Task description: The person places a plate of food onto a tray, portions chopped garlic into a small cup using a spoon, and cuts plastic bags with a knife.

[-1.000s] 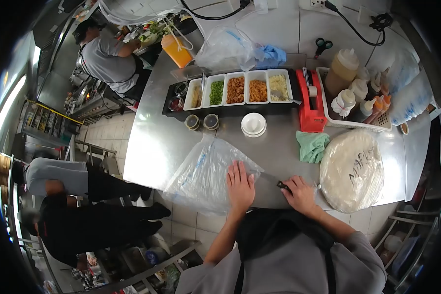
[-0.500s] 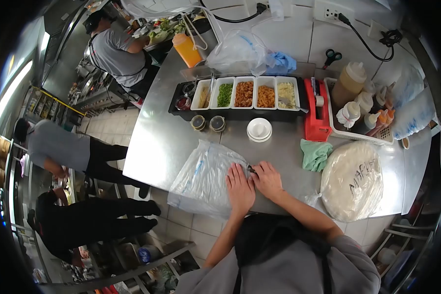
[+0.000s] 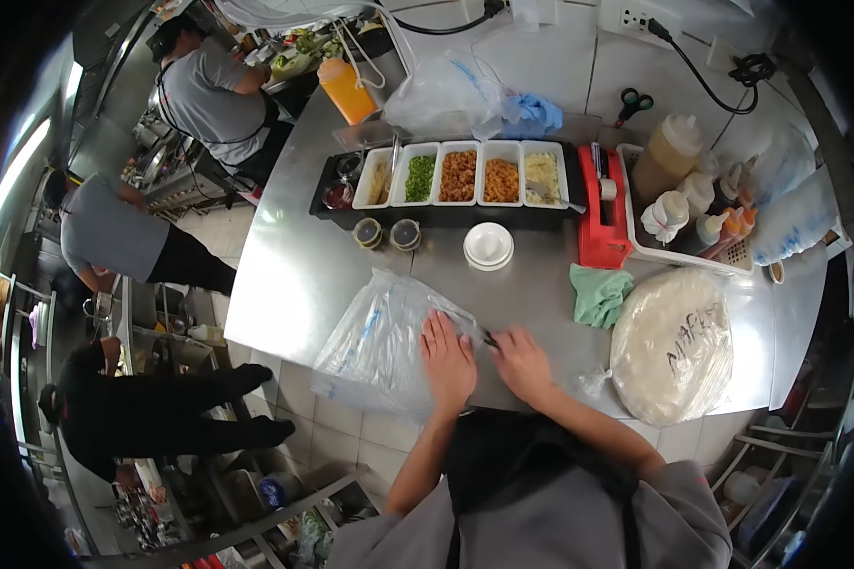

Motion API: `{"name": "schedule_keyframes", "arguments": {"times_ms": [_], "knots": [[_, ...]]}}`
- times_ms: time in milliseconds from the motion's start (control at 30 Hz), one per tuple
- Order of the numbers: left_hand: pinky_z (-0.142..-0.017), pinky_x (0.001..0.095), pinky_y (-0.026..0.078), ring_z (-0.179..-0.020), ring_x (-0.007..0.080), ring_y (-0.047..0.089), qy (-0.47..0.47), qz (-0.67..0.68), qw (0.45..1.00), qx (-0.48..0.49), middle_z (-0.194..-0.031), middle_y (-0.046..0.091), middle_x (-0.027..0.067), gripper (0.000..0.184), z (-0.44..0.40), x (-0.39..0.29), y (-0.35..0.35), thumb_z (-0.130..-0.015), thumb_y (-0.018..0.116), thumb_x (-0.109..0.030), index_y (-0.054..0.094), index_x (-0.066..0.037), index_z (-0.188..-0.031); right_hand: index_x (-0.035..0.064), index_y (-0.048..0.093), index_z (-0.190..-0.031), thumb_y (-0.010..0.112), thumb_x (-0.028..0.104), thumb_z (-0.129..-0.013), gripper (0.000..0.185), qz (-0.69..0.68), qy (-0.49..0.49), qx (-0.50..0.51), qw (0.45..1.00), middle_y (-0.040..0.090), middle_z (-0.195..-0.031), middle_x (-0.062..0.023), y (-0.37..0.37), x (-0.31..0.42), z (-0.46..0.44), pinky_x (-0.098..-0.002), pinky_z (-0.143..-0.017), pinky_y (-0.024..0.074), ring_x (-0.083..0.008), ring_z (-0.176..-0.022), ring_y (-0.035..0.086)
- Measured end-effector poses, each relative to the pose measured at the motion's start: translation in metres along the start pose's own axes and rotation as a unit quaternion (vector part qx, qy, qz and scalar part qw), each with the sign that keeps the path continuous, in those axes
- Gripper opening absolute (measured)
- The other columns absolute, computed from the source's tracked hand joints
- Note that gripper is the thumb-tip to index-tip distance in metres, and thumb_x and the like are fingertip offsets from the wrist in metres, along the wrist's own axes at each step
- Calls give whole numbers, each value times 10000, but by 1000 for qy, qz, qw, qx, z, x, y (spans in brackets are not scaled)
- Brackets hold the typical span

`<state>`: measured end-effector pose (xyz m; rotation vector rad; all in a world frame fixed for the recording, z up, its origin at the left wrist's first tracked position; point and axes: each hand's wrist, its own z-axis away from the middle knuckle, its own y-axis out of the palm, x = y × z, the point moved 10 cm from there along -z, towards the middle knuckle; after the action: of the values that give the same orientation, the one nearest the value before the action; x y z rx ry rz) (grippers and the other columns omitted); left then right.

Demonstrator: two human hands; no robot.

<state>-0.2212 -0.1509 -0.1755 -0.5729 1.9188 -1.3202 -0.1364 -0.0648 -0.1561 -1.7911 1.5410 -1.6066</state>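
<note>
My left hand (image 3: 449, 365) lies flat, fingers stretched, on the right side of clear plastic bags (image 3: 375, 337) at the table's front edge. To its right, my right hand (image 3: 522, 365) is closed around the dark handle of what looks like a knife (image 3: 489, 339). Its thin grey blade points up and left along the bags' edge, beyond my left fingertips. Part of the handle is hidden by my fingers.
Behind the bags are small white bowls (image 3: 489, 247), two small jars and a black topping holder (image 3: 446, 216). To the right are a red tape dispenser (image 3: 603, 213), a green cloth (image 3: 600, 294), a wrapped round stack (image 3: 672, 346) and a bottle basket (image 3: 688, 256). Co-workers stand at left.
My right hand has moved a little right, away from my left hand, and more of the knife shows. The view has shifted slightly. Two co-workers at left have changed position.
</note>
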Motion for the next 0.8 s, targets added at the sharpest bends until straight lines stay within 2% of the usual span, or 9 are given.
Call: {"name": "schedule_keyframes", "arguments": {"times_ms": [133,267,367,433,533,633,800], "knots": [[-1085,477,190,-1324,378,260,11,-8,1000,-6,-1428,274,242,575,-1,0,-4,-919,394,-245,250,86,-1368,37,546,-963,584,170,-806,210,-18,3,15,1000,510,-936,-132,20,12,-34,-381,-733,494,-298,-886,546],[-1081,479,198,-1317,381,272,7,-20,1000,-10,-1426,274,249,571,-4,2,0,-917,394,-244,261,90,-1361,24,545,-968,580,154,-807,209,-29,27,21,999,507,-944,-145,5,-3,-12,-386,-737,494,-313,-890,545],[-1082,473,201,-1313,381,281,15,-23,999,-24,-1427,275,249,570,-2,-1,-4,-916,387,-251,271,92,-1357,32,548,-979,584,138,-801,210,-13,3,9,1000,503,-944,-146,-4,-8,-6,-391,-740,494,-319,-891,544],[-1082,472,200,-1313,379,284,11,-26,1000,-13,-1427,277,246,570,0,0,-1,-917,383,-255,274,91,-1356,44,552,-994,594,125,-792,222,-6,-39,-11,999,497,-942,-145,11,-3,-40,-396,-735,495,-320,-889,543],[-1082,473,192,-1318,377,273,12,-22,1000,-10,-1433,266,245,574,-3,1,0,-920,373,-259,262,87,-1364,53,554,-1017,611,121,-783,250,-21,-43,-12,999,494,-930,-139,17,-3,-62,-399,-730,496,-318,-886,542],[-1085,466,189,-1322,371,272,10,-13,1000,-8,-1433,272,237,572,-4,3,-2,-921,375,-257,261,85,-1365,39,555,-1014,626,115,-776,260,-68,37,-11,997,492,-928,-134,-19,-14,-34,-397,-727,494,-320,-884,537],[-1090,454,190,-1330,361,262,7,15,1000,-19,-1432,275,234,539,0,3,-1,-936,358,-225,258,81,-1368,43,571,-1000,634,107,-777,240,-58,13,24,998,495,-922,-129,-35,-22,11,-395,-722,490,-316,-880,533]]}}
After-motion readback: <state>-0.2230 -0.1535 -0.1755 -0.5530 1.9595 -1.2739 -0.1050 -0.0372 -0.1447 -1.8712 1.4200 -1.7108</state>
